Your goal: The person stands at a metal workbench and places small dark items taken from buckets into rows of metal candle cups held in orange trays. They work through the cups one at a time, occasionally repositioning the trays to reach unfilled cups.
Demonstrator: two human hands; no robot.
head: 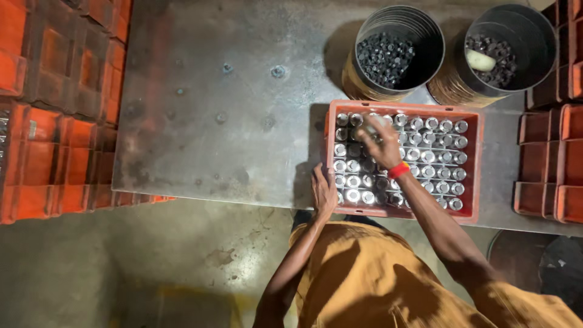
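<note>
Stacks of empty orange crates [54, 115] line the left edge of a worn grey metal table [212, 109], kept within reach of the work; at the table's near edge a person in a mustard shirt bends over an orange crate of bottles [404, 159], its grid of compartments holding the bottles upright, their open mouths catching the light; the left hand [323, 194] lies flat with fingers spread on the crate's near left corner, apparently to steady it; the right hand [378, 141], a red band at the wrist, reaches over the crate's upper left rows, blurred, so whether its fingers are closed on a bottle cannot be told; behind the crate stand two metal drums [398, 51], both holding small dark caps, the right drum [510, 51] also holding one pale oval object [481, 60]; more orange crates [549, 164] are stacked at far right.
</note>
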